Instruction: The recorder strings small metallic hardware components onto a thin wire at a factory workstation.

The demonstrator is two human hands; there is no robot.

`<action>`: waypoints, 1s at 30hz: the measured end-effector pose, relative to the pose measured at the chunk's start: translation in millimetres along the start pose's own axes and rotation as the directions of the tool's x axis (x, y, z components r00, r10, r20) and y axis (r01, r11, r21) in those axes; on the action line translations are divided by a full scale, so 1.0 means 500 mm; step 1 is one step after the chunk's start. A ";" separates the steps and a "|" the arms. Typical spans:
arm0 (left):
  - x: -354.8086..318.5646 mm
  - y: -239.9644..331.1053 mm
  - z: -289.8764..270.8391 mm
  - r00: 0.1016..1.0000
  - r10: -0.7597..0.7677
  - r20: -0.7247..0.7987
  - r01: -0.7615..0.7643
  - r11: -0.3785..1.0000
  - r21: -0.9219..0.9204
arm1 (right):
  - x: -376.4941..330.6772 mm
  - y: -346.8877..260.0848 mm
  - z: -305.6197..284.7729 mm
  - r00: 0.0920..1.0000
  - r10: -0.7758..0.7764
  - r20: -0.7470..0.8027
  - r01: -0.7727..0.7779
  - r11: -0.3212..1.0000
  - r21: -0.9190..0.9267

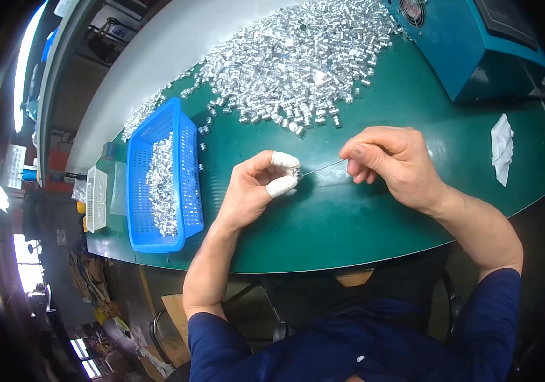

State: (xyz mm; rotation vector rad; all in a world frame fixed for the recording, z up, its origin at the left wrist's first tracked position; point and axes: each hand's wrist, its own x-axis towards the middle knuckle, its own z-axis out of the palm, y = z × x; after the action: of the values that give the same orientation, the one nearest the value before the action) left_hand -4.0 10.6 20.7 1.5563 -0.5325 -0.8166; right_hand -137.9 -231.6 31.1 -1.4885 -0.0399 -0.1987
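Between the white-covered thumb and forefinger of my left hand (250,190) is a small silvery metal part (297,173), gripped over the green table. My right hand (395,162) pinches a thin metal rod (323,167) between thumb and forefinger. The rod slants down to the left, and its far end meets the metal part; whether the tip is inside it I cannot tell. Beyond both hands spreads a large heap of similar small metal parts (298,60). To the left of my left hand stands a blue plastic basket (190,181) with many such parts in it.
A white perforated basket (97,198) stands left of the blue one. At the back right is a teal machine (463,54) with a round fan grille. A crumpled white cloth (502,149) lies on the green tabletop (374,223), near its right edge.
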 end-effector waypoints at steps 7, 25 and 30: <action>0.005 0.000 -0.016 0.994 0.104 0.024 -0.105 0.994 0.027 | 0.006 -0.004 0.001 1.000 -0.023 0.004 0.023 0.999 0.030; 0.007 -0.005 -0.009 0.995 0.099 0.025 -0.100 0.994 0.042 | -0.001 0.010 0.006 0.999 -0.037 0.013 0.037 0.999 0.039; 0.010 -0.003 -0.009 0.995 0.100 0.015 -0.100 0.994 0.033 | 0.000 0.017 0.009 0.949 -0.312 0.044 0.314 0.930 -0.190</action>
State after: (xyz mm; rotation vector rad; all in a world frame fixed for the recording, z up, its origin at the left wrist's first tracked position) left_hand 2.3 10.1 18.5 1.5431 -0.6323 -0.7455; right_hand -136.2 -226.7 23.2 -1.6752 -0.2773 -0.4623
